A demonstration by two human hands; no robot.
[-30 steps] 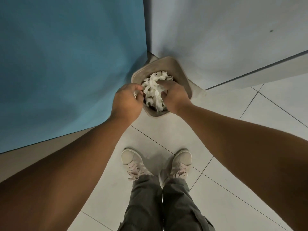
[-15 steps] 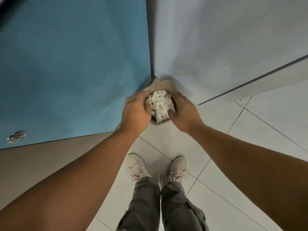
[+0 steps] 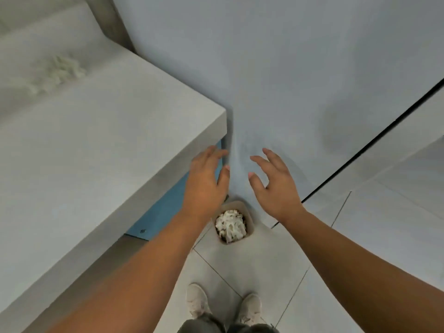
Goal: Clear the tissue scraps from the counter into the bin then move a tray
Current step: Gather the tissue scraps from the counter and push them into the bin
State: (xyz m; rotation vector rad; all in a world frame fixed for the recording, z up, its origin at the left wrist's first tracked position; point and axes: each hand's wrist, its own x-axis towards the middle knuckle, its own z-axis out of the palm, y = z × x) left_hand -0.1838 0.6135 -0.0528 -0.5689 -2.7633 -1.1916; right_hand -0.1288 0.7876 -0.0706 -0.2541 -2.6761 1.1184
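Observation:
A small beige bin (image 3: 249, 219) stands on the floor in the corner, filled with white tissue scraps (image 3: 230, 225). My left hand (image 3: 206, 181) and my right hand (image 3: 274, 181) hover well above the bin, both open with fingers spread and nothing in them. More tissue scraps (image 3: 56, 74) lie in a blurred heap on the grey counter (image 3: 101, 150) at the far left. No tray is in view.
The counter's corner juts out beside my left hand, with a blue cabinet front (image 3: 165, 207) below it. A pale wall (image 3: 288, 68) rises behind the bin. My two shoes (image 3: 223, 306) stand on the white tiled floor.
Both hands let go of the tissue scraps in the bin and rose, opening. The view lifted, so the counter top and its tissue heap came into sight.

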